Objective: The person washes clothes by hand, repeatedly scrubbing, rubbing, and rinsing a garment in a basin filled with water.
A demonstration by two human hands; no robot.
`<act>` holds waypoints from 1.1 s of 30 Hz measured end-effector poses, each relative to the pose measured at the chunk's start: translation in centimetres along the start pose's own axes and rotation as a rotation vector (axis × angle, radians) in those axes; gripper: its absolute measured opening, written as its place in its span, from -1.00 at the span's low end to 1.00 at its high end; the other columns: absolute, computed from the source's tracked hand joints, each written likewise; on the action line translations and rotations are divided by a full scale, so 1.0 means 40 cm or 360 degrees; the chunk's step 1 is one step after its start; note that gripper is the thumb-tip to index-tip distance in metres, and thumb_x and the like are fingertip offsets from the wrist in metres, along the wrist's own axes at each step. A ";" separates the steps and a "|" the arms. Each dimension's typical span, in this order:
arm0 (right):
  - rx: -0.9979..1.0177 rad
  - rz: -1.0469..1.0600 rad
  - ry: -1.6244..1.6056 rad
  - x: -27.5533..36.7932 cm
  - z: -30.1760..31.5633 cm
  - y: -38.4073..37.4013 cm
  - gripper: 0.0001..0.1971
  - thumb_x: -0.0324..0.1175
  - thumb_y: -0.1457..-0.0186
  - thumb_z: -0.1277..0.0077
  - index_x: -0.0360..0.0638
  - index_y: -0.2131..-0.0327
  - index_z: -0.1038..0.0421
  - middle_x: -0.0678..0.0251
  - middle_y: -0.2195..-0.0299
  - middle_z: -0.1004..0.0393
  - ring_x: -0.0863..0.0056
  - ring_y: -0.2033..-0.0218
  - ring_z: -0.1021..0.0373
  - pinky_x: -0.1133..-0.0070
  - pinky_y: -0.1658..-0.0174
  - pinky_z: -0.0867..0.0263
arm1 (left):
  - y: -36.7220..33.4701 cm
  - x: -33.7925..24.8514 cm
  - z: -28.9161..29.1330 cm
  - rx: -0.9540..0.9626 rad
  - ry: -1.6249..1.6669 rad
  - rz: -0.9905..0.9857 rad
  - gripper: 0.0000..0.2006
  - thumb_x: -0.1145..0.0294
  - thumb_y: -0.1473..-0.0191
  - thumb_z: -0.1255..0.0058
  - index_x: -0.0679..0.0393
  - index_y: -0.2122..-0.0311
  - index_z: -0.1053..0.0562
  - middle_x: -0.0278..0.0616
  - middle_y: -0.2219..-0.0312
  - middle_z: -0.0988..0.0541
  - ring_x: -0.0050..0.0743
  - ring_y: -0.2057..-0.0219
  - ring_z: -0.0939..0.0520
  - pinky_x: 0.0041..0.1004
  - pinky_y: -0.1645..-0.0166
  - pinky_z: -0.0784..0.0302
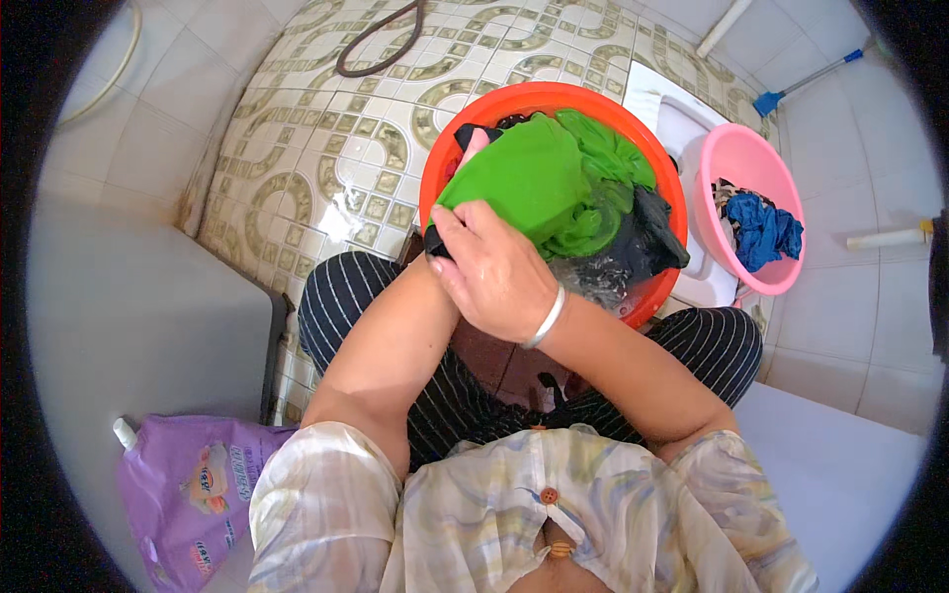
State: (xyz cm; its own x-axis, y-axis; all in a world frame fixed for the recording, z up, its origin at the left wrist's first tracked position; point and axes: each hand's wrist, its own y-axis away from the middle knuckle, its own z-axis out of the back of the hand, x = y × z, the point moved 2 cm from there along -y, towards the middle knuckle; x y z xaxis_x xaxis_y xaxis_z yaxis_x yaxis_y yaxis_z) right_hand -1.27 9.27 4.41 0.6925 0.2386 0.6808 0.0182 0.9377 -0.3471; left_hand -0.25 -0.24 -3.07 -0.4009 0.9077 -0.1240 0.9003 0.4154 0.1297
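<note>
A bright green garment (534,178) with a dark edge is spread over my left hand, above a red-orange basin (675,163). My left forearm (390,341) runs up to the cloth, which hides nearly all of that hand, so its grip does not show. My right hand (494,272) crosses over the left wrist, its thumb and fingers closed on the near left edge of the green garment. A white bangle (546,318) circles my right wrist. Dark wet clothes (652,232) lie in water at the basin's right side.
A pink basin (756,148) with blue and patterned clothes (761,229) stands to the right, by a white squat toilet (664,99). At left are a grey panel (148,306) and a purple pouch (208,484). A brown hose (381,64) lies on the tiles behind.
</note>
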 end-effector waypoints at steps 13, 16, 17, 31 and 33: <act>-0.0074 -0.0038 0.0010 -0.190 0.099 -0.339 -0.83 -0.44 0.11 0.15 -0.27 0.42 -0.40 0.20 0.58 -0.42 0.47 0.56 -0.36 0.59 0.47 -0.28 | 0.011 -0.046 0.031 0.0527 0.0432 0.0031 -0.32 -0.21 0.00 0.59 0.17 -0.02 -0.14 -0.06 0.03 -0.23 -0.16 0.02 -0.27 -0.24 -0.07 -0.12; 0.0794 -0.0339 0.0060 -0.120 -0.074 -0.405 -0.82 -0.46 0.10 0.16 -0.26 0.38 -0.38 0.24 0.54 -0.43 0.54 0.48 -0.35 0.60 0.35 -0.26 | -0.011 -0.028 0.135 0.0810 0.0703 0.0105 -0.41 -0.18 -0.01 0.49 0.15 0.13 -0.28 -0.08 0.17 -0.36 -0.18 0.16 -0.39 -0.25 0.03 -0.24; 0.0875 0.0118 0.0126 -0.142 -0.141 -0.420 -0.82 -0.46 0.10 0.16 -0.24 0.37 -0.39 0.17 0.50 -0.44 0.43 0.44 -0.38 0.55 0.33 -0.27 | -0.032 -0.002 0.164 0.0829 0.0720 0.0112 -0.44 -0.17 -0.01 0.46 0.14 0.16 -0.29 -0.09 0.18 -0.37 -0.20 0.17 -0.40 -0.24 0.05 -0.26; 0.1870 0.0271 0.0851 -0.195 -0.640 -0.409 -0.45 -0.53 0.10 0.29 -0.41 -0.04 0.10 -0.09 -0.09 0.17 0.20 -0.13 0.13 0.54 -0.13 0.12 | -0.018 0.029 0.164 0.0135 0.0294 0.0124 -0.53 -0.05 -0.04 0.38 0.11 0.14 -0.33 -0.13 0.30 -0.47 -0.24 0.28 -0.47 -0.30 0.10 -0.32; 0.1776 0.0310 0.0877 -0.235 -0.645 -0.430 -0.44 -0.53 0.10 0.28 -0.42 -0.04 0.12 -0.09 -0.10 0.18 0.21 -0.14 0.14 0.55 -0.13 0.13 | -0.022 0.033 0.137 0.0041 0.0219 0.0196 -0.54 -0.03 -0.04 0.37 0.11 0.14 -0.34 -0.13 0.32 -0.49 -0.25 0.29 -0.48 -0.31 0.11 -0.33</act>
State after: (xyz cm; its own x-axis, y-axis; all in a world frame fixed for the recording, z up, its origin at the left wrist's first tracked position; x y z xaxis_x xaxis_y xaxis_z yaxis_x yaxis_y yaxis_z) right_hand 10.50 -15.61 -12.65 0.8283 0.5119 0.2276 -0.5500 0.6654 0.5048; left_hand -0.65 0.25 -8.73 -0.3054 0.9518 0.0275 0.9473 0.3007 0.1099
